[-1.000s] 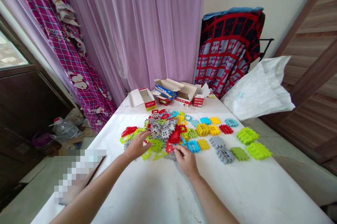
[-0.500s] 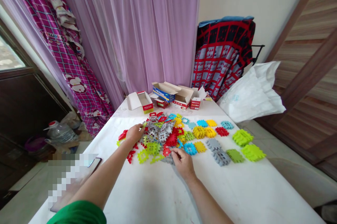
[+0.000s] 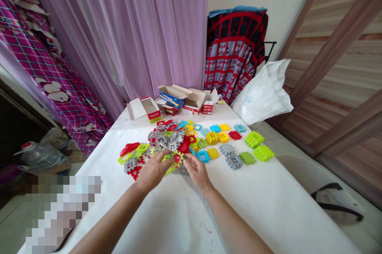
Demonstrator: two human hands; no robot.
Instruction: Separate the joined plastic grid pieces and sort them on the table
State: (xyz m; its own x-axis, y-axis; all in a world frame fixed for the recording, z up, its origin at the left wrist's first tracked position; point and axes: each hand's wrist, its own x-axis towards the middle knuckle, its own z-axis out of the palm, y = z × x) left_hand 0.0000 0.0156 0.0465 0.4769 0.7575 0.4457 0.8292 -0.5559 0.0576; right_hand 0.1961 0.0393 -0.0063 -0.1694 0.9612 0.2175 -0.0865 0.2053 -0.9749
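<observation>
My left hand [image 3: 153, 170] is closed, its thumb and fingers pinching a lime-green interlocking plastic tile [image 3: 179, 157] with toothed edges and gaps in it. My right hand [image 3: 197, 169] is closed at the tile's right edge, fingertips against it. Both hands are just above the near side of a heap of grey tiles [image 3: 171, 136], mixed with red and green ones. Left of my left hand lie a red piece [image 3: 129, 149] and a grey window tile [image 3: 130, 164]. A blue frame tile [image 3: 203, 156] lies just beyond my right hand.
Sorted groups stand to the right: yellow tiles [image 3: 212, 138], grey tiles [image 3: 234, 161] and lime-green stacks [image 3: 264, 153]. Open cardboard boxes [image 3: 172, 99] line the table's far edge. A white bag [image 3: 262, 92] is at the far right corner. A pixelated patch covers the left edge.
My left hand has come from the heap's left side toward the middle, now with a lime-green tile. My right hand has met it there. The view has shifted to the right.
</observation>
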